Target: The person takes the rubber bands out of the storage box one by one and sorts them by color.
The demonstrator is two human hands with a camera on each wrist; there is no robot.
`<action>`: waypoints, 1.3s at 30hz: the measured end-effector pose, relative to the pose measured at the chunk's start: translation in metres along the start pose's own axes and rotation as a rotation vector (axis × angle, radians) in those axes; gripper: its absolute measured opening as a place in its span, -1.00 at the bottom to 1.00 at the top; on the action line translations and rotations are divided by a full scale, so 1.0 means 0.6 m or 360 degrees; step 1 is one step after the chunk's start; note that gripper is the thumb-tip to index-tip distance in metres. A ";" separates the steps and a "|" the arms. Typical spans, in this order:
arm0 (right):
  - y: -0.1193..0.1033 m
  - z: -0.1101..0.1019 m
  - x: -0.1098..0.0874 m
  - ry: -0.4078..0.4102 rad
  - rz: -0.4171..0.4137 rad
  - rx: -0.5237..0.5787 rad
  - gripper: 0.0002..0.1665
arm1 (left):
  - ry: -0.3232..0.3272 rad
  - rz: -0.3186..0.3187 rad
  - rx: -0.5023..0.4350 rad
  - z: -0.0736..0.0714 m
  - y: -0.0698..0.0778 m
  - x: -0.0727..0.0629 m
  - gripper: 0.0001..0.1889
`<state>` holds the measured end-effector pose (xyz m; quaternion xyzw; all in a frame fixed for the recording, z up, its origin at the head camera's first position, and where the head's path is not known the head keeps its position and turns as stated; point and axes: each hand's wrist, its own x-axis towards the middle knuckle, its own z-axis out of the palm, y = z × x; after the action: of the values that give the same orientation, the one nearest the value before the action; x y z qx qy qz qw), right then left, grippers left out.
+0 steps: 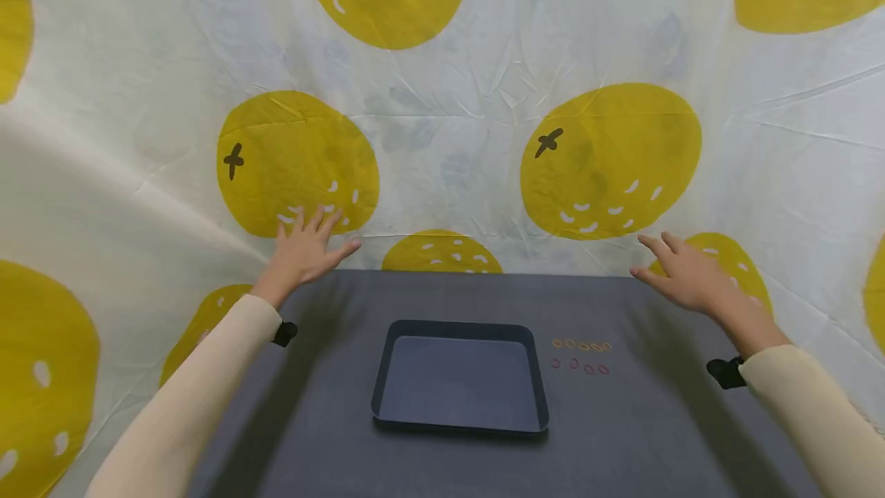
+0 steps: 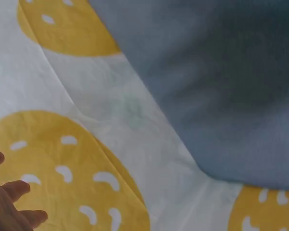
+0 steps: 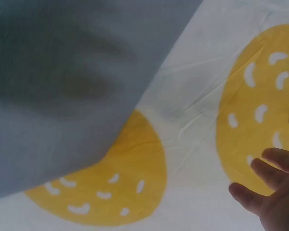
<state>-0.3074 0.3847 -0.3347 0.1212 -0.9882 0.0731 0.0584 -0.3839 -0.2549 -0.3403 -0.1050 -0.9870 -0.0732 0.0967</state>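
My left hand [image 1: 304, 252] hovers above the far left part of the table, fingers spread, holding nothing. On the other side my right hand [image 1: 684, 271] is raised over the far right part, its fingers extended and nothing in them. Between the two lies a dark rectangular tray [image 1: 459, 425] with a low rim and no contents visible. Just right of the tray are two rows of small rings, orange rings [image 1: 584, 346] behind and red rings [image 1: 589, 369] in front. Each wrist view shows only spread fingertips [image 2: 19, 190] [image 3: 267, 173], the table corner and cloth.
The grey table [image 1: 470, 467] ends at a patterned cloth [image 1: 442, 167], white with yellow fruit shapes, that hangs behind it and along the sides. Both arms cast shadows on the tabletop. A black band [image 1: 726, 373] sits on the right wrist.
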 end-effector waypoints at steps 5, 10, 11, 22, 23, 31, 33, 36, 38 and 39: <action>-0.024 0.014 -0.024 0.0021 -0.0090 0.0131 -0.09 | 0.0003 0.0021 -0.0118 0.012 0.020 -0.032 0.00; -0.040 0.036 -0.050 0.0098 -0.0170 0.0257 -0.23 | 0.0086 0.0126 -0.0359 0.034 0.049 -0.074 -0.09; -0.042 0.041 -0.054 0.0110 -0.0184 0.0280 -0.26 | 0.0096 0.0140 -0.0422 0.040 0.055 -0.082 -0.11; -0.053 0.106 -0.083 0.0072 -0.0208 0.0510 -0.43 | 0.0042 0.0140 -0.1144 0.111 0.097 -0.145 -0.31; -0.054 0.112 -0.085 0.0075 -0.0211 0.0520 -0.46 | 0.0022 0.0125 -0.1201 0.118 0.100 -0.149 -0.34; -0.057 0.147 -0.086 0.0026 -0.0153 0.0592 -0.62 | -0.0107 -0.0010 -0.1517 0.178 0.115 -0.163 -0.47; -0.058 0.152 -0.084 0.0008 -0.0145 0.0614 -0.64 | -0.0132 -0.0054 -0.1524 0.188 0.118 -0.164 -0.48; -0.058 0.160 -0.080 -0.0016 -0.0132 0.0647 -0.65 | -0.0218 -0.0117 -0.1524 0.200 0.119 -0.166 -0.46; -0.057 0.167 -0.076 -0.0031 -0.0113 0.0677 -0.65 | -0.0306 -0.0122 -0.1519 0.206 0.117 -0.169 -0.42; -0.057 0.170 -0.074 -0.0038 -0.0105 0.0690 -0.65 | -0.0354 -0.0119 -0.1519 0.209 0.116 -0.170 -0.39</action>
<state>-0.2660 0.3462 -0.4364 0.1640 -0.9455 0.2804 0.0215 -0.2926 -0.1867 -0.4742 -0.1093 -0.8509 -0.5090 -0.0709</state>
